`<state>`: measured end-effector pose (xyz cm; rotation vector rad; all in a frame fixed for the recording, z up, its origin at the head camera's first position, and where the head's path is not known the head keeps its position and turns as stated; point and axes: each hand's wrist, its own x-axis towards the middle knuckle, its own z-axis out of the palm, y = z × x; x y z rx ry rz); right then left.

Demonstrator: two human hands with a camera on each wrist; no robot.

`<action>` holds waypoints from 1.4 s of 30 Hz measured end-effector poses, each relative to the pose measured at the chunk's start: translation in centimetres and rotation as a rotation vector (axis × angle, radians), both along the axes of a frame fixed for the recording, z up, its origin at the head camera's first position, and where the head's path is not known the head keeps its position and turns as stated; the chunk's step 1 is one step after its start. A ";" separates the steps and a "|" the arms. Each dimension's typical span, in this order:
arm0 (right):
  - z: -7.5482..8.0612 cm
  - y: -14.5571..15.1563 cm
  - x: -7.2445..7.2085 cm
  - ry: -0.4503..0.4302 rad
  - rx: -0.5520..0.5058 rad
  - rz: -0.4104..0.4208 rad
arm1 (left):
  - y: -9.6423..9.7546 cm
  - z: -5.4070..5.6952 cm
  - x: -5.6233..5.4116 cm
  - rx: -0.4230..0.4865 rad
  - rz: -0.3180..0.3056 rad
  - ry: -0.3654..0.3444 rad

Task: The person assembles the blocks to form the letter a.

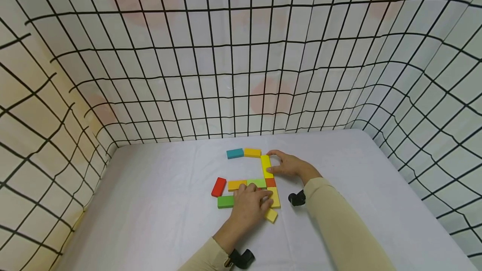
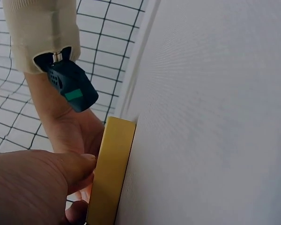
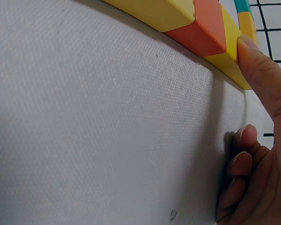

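Note:
My left hand (image 1: 248,206) lies over the near blocks and hides part of them. In the left wrist view its thumb (image 2: 79,166) touches the upper edge of a yellow block (image 2: 111,171) lying on the table. Fingertips reach over a light green block (image 1: 257,182) and an orange-yellow block (image 1: 235,185). My right hand (image 1: 291,165) holds a bright yellow block (image 1: 265,163) at the top of the right-hand column, index finger at its far end and thumb (image 3: 255,61) on its side. Below it follow an orange-red block (image 1: 270,182) and a pale yellow block (image 1: 276,200).
A teal block (image 1: 235,154) and an orange-yellow block (image 1: 252,152) meet end to end at the back. A red block (image 1: 219,187) sits at the left, above a green block (image 1: 225,202). Black grid-lined white cloth (image 1: 241,62) encloses the white table (image 1: 158,204).

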<state>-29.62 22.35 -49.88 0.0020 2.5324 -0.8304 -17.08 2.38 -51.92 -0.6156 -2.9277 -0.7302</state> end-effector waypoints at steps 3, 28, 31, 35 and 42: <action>0.0 -0.1 0.0 0.002 0.008 0.008 | -0.1 0.1 0.0 0.017 -0.003 -0.008; -0.1 0.1 -0.1 -0.001 0.053 0.048 | -11.3 2.3 -4.5 0.187 0.167 -0.181; -0.1 0.1 -0.1 -0.003 0.050 0.050 | -12.1 2.2 -4.8 0.172 0.184 -0.249; -0.1 0.0 -0.1 -0.009 0.038 0.044 | -12.3 1.8 -4.9 0.169 0.168 -0.280; 0.2 -0.1 0.1 -0.006 0.034 0.043 | -10.8 1.6 -4.3 0.143 0.157 -0.175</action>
